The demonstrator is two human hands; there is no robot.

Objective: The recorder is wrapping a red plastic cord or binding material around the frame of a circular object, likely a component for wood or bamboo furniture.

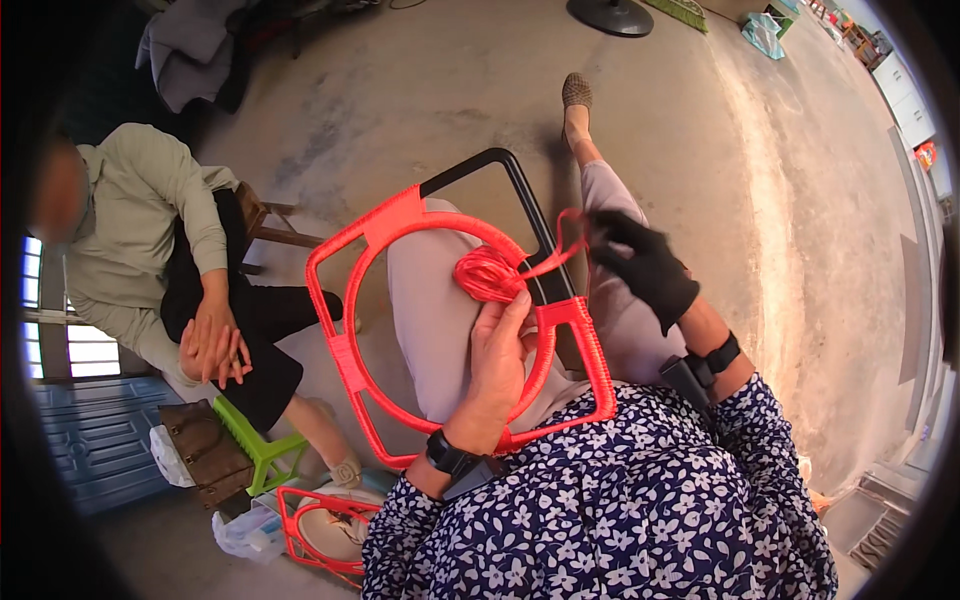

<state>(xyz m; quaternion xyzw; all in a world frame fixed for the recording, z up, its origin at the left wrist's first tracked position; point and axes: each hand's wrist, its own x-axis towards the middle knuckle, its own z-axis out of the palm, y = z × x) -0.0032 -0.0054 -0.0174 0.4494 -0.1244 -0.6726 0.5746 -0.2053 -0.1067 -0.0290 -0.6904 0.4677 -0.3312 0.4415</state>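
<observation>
A square frame with a ring inside it (pixel 345 350) rests across my lap. Red cord wraps most of it, while its upper right corner (pixel 515 175) is bare black. My left hand (pixel 500 350), ungloved, grips the ring's right side, with the thumb against a bundle of flat red cord (pixel 487 274). From that bundle a loose strand (pixel 558 258) runs across the black bar to the fingertips of my right hand (pixel 648 268). This hand wears a black glove and appears to pinch the strand; its fingertips are slightly blurred.
At left a seated person (pixel 150 230) has clasped hands, beside a green plastic stool (pixel 258 445) and a brown bag (pixel 205 445). Another red frame (pixel 300 535) lies low by my left side. A round black base (pixel 610 15) stands on the concrete floor ahead.
</observation>
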